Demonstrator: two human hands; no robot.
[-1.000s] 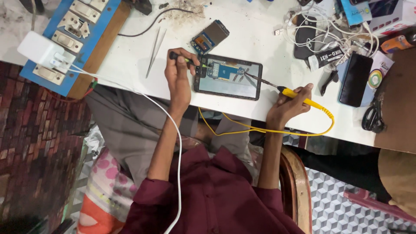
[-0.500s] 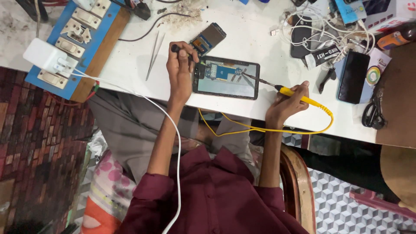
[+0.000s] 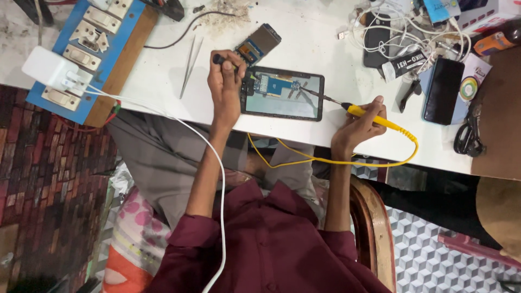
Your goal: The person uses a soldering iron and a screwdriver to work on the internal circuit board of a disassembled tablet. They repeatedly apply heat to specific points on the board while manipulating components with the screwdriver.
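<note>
Left hand (image 3: 225,87) steadies opened phone (image 3: 282,93) on white worktop (image 3: 325,49); right hand (image 3: 358,127) holds yellow soldering iron (image 3: 374,116), tip on phone's board; tweezers (image 3: 188,65) left of phone

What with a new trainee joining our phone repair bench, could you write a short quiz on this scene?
1. True or false: the right hand holds the yellow soldering iron.
2. Where does the iron's tip meet? A: the tweezers. B: the circuit board inside the opened phone. C: the scissors.
3. What does the left hand grip?

Key: 1 true. 2 B. 3 a small dark-handled tool, at the phone's left edge.
</note>
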